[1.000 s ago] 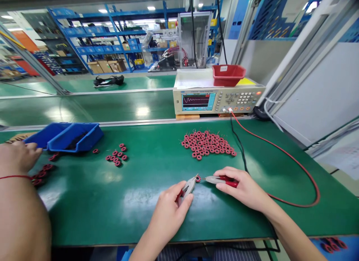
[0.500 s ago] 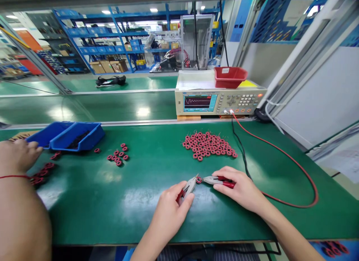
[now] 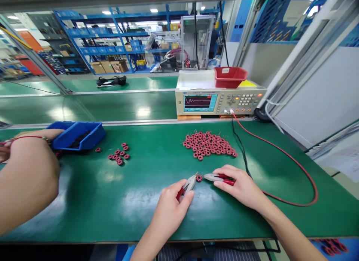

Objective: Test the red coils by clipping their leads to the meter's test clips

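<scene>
Left hand [image 3: 171, 212] grips a clip [image 3: 188, 185]; right hand [image 3: 242, 188] grips a second clip [image 3: 217, 177]. One coil [image 3: 199, 178] lies on the table [image 3: 140, 201], well in front of the tester [image 3: 218, 100], between both clip tips; contact unclear. Coil pile [image 3: 207, 144] sits nearer the tester.

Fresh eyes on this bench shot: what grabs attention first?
Front centre: the left hand grips the left test clip and the right hand the right test clip, tips aimed at one red coil on the green mat between them. Behind it lies a dense pile of red coils, then the tester with its lit waveform screen. Far left, a co-worker's arm fills the edge beside a blue bin.
</scene>
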The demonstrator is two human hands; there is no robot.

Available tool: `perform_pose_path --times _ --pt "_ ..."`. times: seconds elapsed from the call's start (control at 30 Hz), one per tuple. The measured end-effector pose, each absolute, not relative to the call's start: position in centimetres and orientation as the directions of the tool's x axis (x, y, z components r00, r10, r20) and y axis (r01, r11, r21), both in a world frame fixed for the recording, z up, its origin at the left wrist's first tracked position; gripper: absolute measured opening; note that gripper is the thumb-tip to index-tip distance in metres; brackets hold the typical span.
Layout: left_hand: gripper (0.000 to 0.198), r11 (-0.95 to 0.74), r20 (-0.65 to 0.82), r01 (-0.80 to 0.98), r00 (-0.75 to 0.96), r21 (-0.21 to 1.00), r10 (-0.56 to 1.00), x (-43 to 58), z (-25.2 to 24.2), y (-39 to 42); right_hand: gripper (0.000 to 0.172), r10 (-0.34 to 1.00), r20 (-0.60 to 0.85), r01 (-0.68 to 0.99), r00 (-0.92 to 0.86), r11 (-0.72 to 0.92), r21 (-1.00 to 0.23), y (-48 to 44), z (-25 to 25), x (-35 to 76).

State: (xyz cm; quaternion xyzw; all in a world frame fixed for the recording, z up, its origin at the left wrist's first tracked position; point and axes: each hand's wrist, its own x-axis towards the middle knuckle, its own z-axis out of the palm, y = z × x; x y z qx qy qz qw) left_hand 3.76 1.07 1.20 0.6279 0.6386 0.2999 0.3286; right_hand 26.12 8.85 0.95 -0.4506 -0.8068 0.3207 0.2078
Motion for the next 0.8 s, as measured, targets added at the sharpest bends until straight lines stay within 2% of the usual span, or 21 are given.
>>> perform_pose_path --times 0.53,0.8 --pt "0.029 0.052 -0.061 0.522 0.001 0.851 0.998 3.4 0.7 1.4 0.019 0.864 0.047 0.594 -0.502 0.384 -0.707 8.9 0.9 26.1" --pt "0.040 0.159 -0.132 0.360 -0.098 0.919 0.986 3.2 -0.6 0.8 0.020 0.878 0.109 0.559 -0.467 0.388 -0.732 8.7 0.9 26.2"
